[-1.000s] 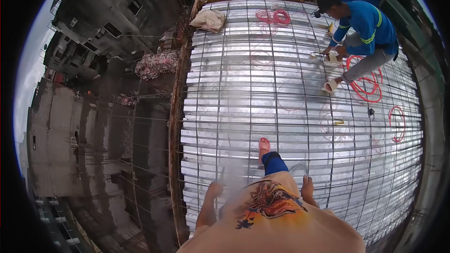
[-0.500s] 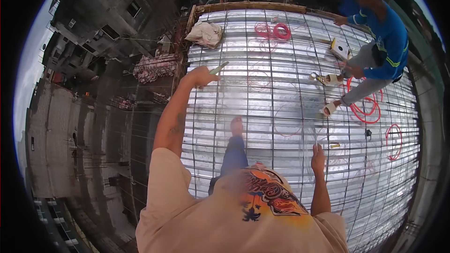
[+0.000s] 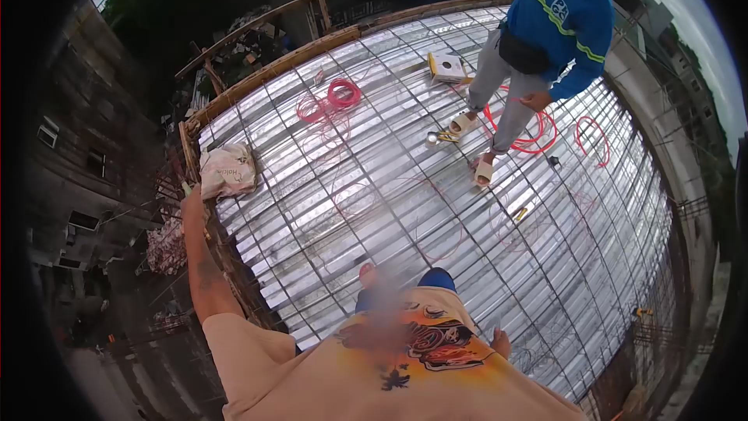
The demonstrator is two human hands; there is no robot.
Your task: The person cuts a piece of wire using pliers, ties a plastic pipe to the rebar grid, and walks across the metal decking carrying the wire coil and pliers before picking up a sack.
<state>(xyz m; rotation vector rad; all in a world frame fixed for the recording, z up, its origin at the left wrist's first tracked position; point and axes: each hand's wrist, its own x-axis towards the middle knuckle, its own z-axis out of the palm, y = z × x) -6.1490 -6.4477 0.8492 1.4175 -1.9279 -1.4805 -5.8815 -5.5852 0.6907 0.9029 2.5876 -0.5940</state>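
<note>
My left hand (image 3: 192,201) is stretched out at the left, closed around a slim pale-green object (image 3: 186,187) whose kind I cannot make out. It is close to a crumpled whitish sack (image 3: 227,170) at the deck's wooden edge. Low beside my shirt, my right hand (image 3: 501,342) is partly hidden by my body. Thin wires (image 3: 534,360) show faintly around it, and its fingers seem closed on them. Under me lies ribbed metal decking (image 3: 312,210) covered by a grid of steel bars.
A co-worker in a blue top (image 3: 565,15) stands ahead on the right. Near their feet lie red tubing coils (image 3: 534,140), a white-and-yellow box (image 3: 446,68) and a tape-like roll (image 3: 432,138). A pink coil (image 3: 344,94) lies farther back. Wooden boards (image 3: 273,70) edge the deck.
My view has turned and the deck appears rotated. My left hand has swung out left towards the sack; my right hand has dropped closer to my body. The co-worker now stands more upright.
</note>
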